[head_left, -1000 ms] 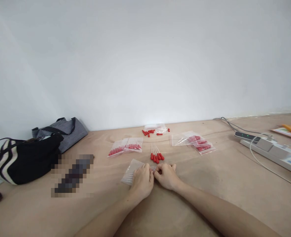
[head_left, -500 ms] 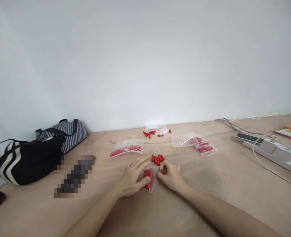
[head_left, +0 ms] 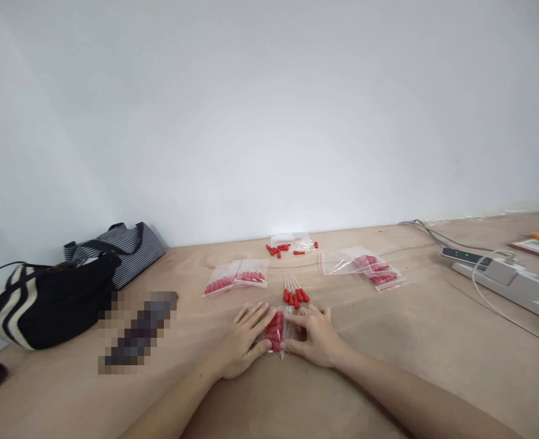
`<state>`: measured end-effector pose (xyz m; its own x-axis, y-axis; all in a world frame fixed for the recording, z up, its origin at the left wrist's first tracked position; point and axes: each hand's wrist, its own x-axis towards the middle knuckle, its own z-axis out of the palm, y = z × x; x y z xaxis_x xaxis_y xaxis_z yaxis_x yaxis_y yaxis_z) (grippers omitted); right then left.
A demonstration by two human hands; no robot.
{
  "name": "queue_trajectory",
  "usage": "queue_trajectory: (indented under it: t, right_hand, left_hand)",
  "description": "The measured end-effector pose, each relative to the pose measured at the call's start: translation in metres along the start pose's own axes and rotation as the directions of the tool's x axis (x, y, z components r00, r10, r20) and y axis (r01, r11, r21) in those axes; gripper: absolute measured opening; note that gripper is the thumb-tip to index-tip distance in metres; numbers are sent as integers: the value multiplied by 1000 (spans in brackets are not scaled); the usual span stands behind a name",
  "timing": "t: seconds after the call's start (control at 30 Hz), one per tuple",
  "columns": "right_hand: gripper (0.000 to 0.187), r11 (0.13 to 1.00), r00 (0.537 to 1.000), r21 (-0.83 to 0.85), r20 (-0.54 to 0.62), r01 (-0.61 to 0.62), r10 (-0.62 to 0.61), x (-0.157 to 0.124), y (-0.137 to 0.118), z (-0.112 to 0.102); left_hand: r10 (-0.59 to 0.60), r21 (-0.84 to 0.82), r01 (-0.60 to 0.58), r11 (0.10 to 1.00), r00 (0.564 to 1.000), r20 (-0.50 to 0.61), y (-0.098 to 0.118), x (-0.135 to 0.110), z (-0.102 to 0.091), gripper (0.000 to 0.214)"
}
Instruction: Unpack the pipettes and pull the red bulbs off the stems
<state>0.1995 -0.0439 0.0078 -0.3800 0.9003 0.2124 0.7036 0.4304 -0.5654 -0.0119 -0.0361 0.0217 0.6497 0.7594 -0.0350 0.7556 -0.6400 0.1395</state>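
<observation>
On the table in front of me lies a clear zip bag (head_left: 276,330) with several red-bulbed glass droppers in it. My left hand (head_left: 246,341) rests flat over the bag's left part with its fingers stretched out, hiding the glass tubes. At the bag's right edge, my right hand (head_left: 316,334) touches the plastic with thumb and index finger spread apart; its other fingers are bent. Just beyond the hands, several loose droppers (head_left: 294,296) form a fan, red bulbs toward me and thin tubes pointing away.
Filled zip bags (head_left: 236,277) lie to the left, and more bags (head_left: 374,268) to the right. Loose red rubber bulbs (head_left: 277,249) lie near the wall. A power strip (head_left: 516,286) with cables sits at right. A black bag (head_left: 72,302) and a striped bag (head_left: 144,253) stand at left.
My right thumb and index finger have moved apart along the bag's edge. My left hand has shifted slightly left and nearer me, and more of the red bulbs inside the bag shows.
</observation>
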Motion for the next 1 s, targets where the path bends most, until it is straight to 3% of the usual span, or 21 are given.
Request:
queue_trajectory:
  t: [0.07,0.2,0.37,0.5,0.6,0.73,1.0]
  right_hand:
    - [42,1000,999,1,23,-25,25,0,-2,0]
    - [14,996,997,60,32,-71,69,3,-3,2]
    - [23,980,980,90,-77,-175,182,8,-4,8]
    - [18,975,978,107,-60,-194,201,8,-3,5]
    - [18,981,989,126,16,-146,145,9,1,0]
    - [57,993,994,87,82,-84,77,8,7,-3]
    - [22,986,989,-86,-45,140,-144,-1,-3,-1]
  left_hand:
    - [-11,1,11,1000,1000,5,1,0,0,55]
    - [-22,-12,22,1000,1000,11,2,0,-1,56]
    - [15,-40,-16,999,1000,-22,5,-1,2,55]
    - [6,-51,-6,999,1000,-7,8,-2,3,58]
    - [-25,-59,24,998,1000,-7,8,-2,1,60]
    - [-37,-80,36,996,999,-22,8,-1,0,58]
    - [-57,-126,50,991,997,-49,8,-2,1,56]
